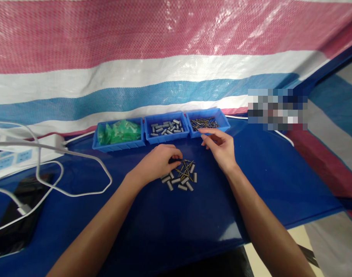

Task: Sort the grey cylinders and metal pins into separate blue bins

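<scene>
My left hand point(160, 161) rests on the blue table cover with its fingers curled over the edge of a small heap of grey sleeves and thin gold pins point(183, 175); what the fingertips pinch is hidden. My right hand point(219, 146) hovers just in front of the right blue bin of pins point(208, 123), fingers loosely bent and apart, with nothing visible in them. The middle blue bin point(166, 128) holds grey sleeves. The left blue bin point(118, 133) holds green plastic bags.
A white power strip point(20, 154) and looping white cables point(77, 169) lie at the left. A black phone-like slab point(17, 219) sits near the left front. A striped tarp hangs behind the bins. The table edge drops off at the right front.
</scene>
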`<state>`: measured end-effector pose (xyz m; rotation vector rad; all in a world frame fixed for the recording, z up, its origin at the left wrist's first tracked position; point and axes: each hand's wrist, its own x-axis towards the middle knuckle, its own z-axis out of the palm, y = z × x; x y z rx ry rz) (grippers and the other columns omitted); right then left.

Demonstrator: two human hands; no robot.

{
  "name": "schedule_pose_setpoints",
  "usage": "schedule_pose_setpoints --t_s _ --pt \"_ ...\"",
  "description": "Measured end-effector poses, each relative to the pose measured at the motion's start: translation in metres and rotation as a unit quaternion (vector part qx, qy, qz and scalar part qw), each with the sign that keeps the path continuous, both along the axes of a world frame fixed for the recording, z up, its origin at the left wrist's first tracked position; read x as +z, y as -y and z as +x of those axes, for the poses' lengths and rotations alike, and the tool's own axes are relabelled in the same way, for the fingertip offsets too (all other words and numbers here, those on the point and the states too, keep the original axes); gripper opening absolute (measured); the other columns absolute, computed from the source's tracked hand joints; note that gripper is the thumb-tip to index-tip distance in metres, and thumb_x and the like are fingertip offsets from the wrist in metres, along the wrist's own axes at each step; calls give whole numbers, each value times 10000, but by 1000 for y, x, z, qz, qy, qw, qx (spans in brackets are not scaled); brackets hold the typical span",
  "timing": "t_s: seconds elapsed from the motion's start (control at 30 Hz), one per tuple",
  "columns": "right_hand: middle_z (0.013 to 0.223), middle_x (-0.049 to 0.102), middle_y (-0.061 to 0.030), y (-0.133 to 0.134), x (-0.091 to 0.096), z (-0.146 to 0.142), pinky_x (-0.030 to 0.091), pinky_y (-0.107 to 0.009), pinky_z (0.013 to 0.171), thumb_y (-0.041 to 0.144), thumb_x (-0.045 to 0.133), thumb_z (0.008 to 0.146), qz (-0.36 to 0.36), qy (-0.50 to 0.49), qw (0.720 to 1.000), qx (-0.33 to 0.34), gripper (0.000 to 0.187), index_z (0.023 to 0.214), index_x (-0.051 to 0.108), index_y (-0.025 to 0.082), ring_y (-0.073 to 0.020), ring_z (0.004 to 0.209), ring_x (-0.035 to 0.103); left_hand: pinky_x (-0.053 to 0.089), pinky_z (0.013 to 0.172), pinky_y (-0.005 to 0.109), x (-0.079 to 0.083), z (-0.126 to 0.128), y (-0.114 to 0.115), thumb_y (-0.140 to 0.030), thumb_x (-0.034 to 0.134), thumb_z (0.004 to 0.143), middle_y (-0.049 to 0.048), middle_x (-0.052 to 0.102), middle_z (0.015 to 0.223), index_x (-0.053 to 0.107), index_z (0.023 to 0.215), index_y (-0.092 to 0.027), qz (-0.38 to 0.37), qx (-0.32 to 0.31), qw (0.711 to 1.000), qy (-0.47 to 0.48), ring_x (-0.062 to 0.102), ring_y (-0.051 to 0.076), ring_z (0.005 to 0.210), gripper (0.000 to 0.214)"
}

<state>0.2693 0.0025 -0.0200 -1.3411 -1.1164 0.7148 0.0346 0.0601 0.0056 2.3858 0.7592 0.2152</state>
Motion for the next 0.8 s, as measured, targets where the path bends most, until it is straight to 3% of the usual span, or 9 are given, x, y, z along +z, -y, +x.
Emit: schedule_pose_setpoints --t_s 0.27,0.5,0.67,0.8 --pt "997 810 -40 3 6 -4 541 -310 617 364 774 892 20 -13 999 32 161 981 813 236 -134 627 625 494 748 260 -13 5 3 -135 675 955 35 653 934 721 945 -179 26 -2 999 20 639 161 812 63" --pt "970 806 -31 4 6 -4 529 -306 602 332 784 891 34 -36 998 39 128 978 820 246 -133 624 625 478 751 281 -9 6 4 -124 636 975 33 632 911 635 925 -173 23 17 999 25 618 172 808 70" --pt "934 805 -29 3 5 -7 532 -296 608 318 787 888 25 -56 997 52 135 992 823 242 -127 622 637 482 696 258 -6 5 3 -164 614 997 5 680 832 628 977 -182 -26 36 995 84 642 150 729 31" --pt "864 792 -28 2 6 -10 549 -292 608 358 792 874 1 -51 996 67 168 980 816 229 -134 624 650 530 697 237 -5 7 4 -231 716 946 -15 721 783 655 962 -189 -64 76 981 165 695 138 705 76"
